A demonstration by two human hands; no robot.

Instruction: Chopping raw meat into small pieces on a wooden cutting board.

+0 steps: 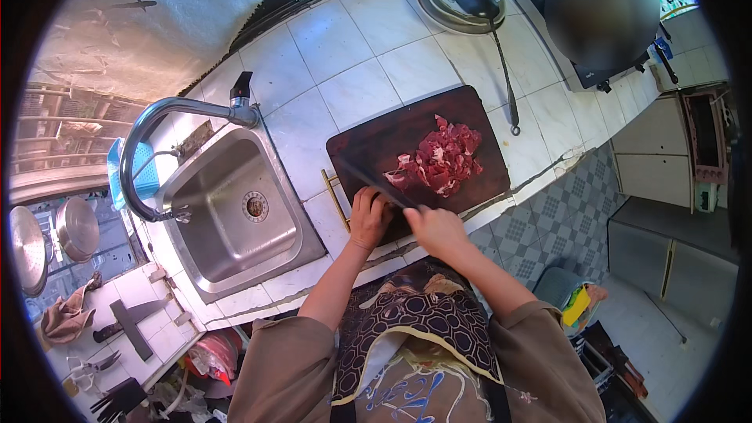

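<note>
My right hand (437, 232) is closed around the handle of a kitchen knife (376, 179). The knife's blade is blurred and slants up and left across a dark cutting board (376, 129). On the board's near left part rests my left hand (370, 217), its fingers bent close beside the blade. Whatever may be under those fingers is hidden. A heap of cut raw red meat (443, 155) lies on the right half of the board, with a few paler, fatty bits at its left side.
Left of the board are a steel sink (299, 229) with a curved faucet (170, 103) and a brass-coloured rack (335, 200). Farther right stand stacked plates (432, 9), a black ladle (505, 64) and a stove (593, 76). Another knife (144, 310) lies at far left.
</note>
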